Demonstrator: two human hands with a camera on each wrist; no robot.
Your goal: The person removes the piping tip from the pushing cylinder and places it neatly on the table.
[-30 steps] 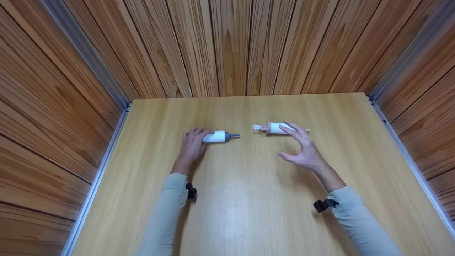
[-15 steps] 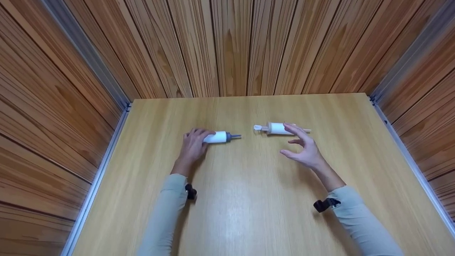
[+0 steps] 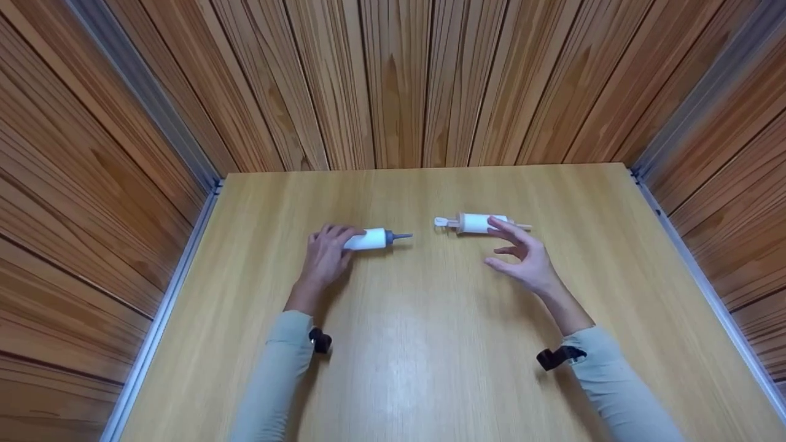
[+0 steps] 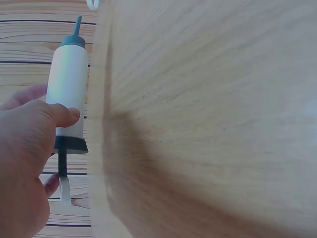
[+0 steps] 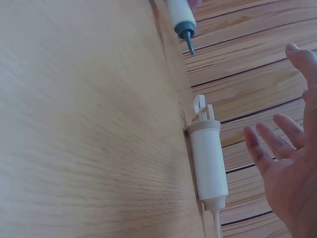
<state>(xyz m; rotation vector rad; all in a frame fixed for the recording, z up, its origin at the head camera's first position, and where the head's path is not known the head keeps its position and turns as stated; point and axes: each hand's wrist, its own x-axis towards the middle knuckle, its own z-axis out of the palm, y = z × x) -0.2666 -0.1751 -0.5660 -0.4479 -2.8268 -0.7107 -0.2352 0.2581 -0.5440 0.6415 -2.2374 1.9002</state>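
Note:
In the head view, my left hand (image 3: 326,255) grips a white syringe-like dispenser (image 3: 367,239) with a blue-grey nozzle pointing right. The left wrist view shows my thumb across the white barrel (image 4: 69,79), a dark flange below it and a dark stem with a pale end; a gap separates it from the table. A second dispenser (image 3: 474,223), white with beige ends, lies on its side, its loop handle to the left and thin tip to the right. My right hand (image 3: 527,261) hovers before it, fingers spread; the right wrist view shows the fingers apart from its barrel (image 5: 210,163).
Both things are over a light wooden table (image 3: 399,344). Wood-plank walls (image 3: 399,86) stand at the back and sides, with metal rails (image 3: 166,288) along the table's side edges. A small black camera (image 3: 556,357) is worn at each wrist.
My left hand has shifted slightly left with the blue-grey-nozzled dispenser, whose tip now stands off its shadow. My right fingers have drawn back a little from the beige-ended dispenser, which stays lying there.

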